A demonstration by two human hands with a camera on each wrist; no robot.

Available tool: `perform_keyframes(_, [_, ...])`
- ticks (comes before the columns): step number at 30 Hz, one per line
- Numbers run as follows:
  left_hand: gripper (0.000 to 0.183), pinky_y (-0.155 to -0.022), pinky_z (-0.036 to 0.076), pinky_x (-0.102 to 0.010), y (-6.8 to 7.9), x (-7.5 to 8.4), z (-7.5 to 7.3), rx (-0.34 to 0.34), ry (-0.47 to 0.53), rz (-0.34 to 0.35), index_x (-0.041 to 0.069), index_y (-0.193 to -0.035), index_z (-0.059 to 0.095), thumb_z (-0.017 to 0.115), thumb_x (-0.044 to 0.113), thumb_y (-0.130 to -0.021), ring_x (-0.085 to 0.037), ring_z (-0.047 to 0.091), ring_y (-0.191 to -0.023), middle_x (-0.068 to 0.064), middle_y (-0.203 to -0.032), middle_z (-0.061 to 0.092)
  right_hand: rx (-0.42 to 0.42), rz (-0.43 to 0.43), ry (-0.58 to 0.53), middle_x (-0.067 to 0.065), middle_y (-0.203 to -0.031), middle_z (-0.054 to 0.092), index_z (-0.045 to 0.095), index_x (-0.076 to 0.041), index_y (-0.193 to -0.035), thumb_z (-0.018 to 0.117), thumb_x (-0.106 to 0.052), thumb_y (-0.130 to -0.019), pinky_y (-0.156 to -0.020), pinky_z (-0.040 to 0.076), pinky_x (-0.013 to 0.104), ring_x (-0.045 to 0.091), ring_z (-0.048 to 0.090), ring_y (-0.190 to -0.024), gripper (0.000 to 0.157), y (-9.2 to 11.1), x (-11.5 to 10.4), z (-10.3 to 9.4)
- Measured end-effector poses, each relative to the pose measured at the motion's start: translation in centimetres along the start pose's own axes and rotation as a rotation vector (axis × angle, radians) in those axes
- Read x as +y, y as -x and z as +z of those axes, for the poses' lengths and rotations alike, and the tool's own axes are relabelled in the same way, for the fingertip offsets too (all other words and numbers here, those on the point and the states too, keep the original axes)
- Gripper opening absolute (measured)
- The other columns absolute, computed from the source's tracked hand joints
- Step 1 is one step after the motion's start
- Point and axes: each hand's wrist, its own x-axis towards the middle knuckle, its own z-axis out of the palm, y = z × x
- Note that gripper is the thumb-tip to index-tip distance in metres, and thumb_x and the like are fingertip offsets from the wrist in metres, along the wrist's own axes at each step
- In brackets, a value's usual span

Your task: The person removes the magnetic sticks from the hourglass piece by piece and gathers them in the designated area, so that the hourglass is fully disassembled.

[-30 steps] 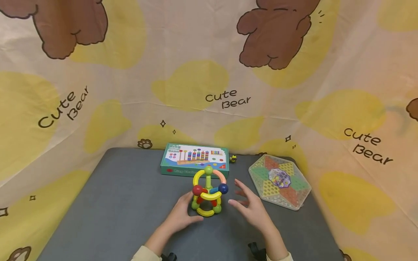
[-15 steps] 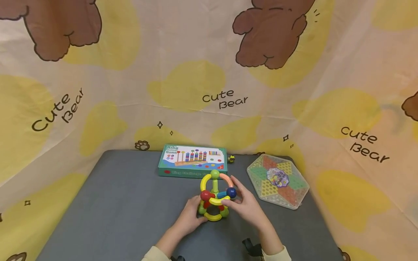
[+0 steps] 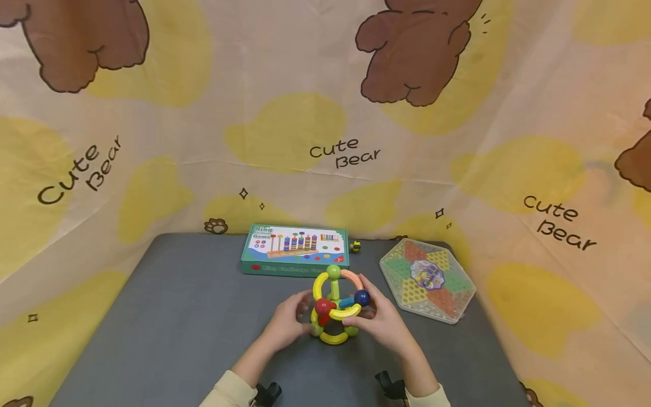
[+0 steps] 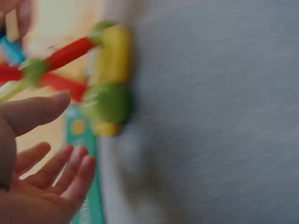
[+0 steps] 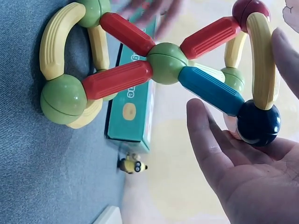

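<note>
A magnetic ball-and-stick model [image 3: 344, 312], with red, blue, green and yellow parts, stands upright on the grey table. My right hand [image 3: 385, 323] grips its upper right side. In the right wrist view, the thumb lies at the curved yellow rod [image 5: 264, 60] and the fingers are behind the dark blue ball [image 5: 258, 122]. My left hand [image 3: 286, 320] is at the model's left side, fingers spread. The left wrist view, blurred, shows that hand's fingers [image 4: 70, 172] relaxed, with nothing between them and the thumb. A red ball [image 3: 323, 307] faces me.
Behind the model lies a green ring-game box [image 3: 295, 249]. A small yellow-and-black figure [image 3: 355, 246] stands beside that box. To the right is a hexagonal Chinese checkers board [image 3: 428, 281]. A bear-print cloth [image 3: 285, 135] hangs around the table's back and sides.
My right hand has come in from the right and taken hold of the model. My left hand has drawn slightly off to the left. The model's upper part has turned a little.
</note>
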Motion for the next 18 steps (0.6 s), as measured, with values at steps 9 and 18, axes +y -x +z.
perform_keyframes(9, [0.05,-0.09,0.057,-0.043,-1.7,4.4,-3.6,0.082,0.525,-0.182,0.005,-0.134,0.063,0.071,0.035,-0.095,-0.03,0.071,-0.107,-0.016,-0.126,0.068,0.017,0.021,0.007,0.019,-0.156,0.041,0.023,-0.018,-0.162,0.085,-0.026,-0.081,-0.089,0.057,0.031,0.031,0.068,-0.114,0.102,0.0,0.1,-0.2])
perform_keyframes(18, [0.042,-0.085,0.059,-0.042,-3.8,7.0,-3.5,-0.019,0.325,-0.246,0.006,-0.107,0.076,0.071,0.045,-0.092,-0.02,0.071,-0.086,-0.007,-0.099,0.074,-0.017,0.019,-0.046,0.023,-0.149,0.047,0.02,-0.016,-0.162,0.084,-0.022,-0.082,-0.089,0.057,0.029,0.031,0.069,-0.113,0.103,-0.1,0.0,-0.1])
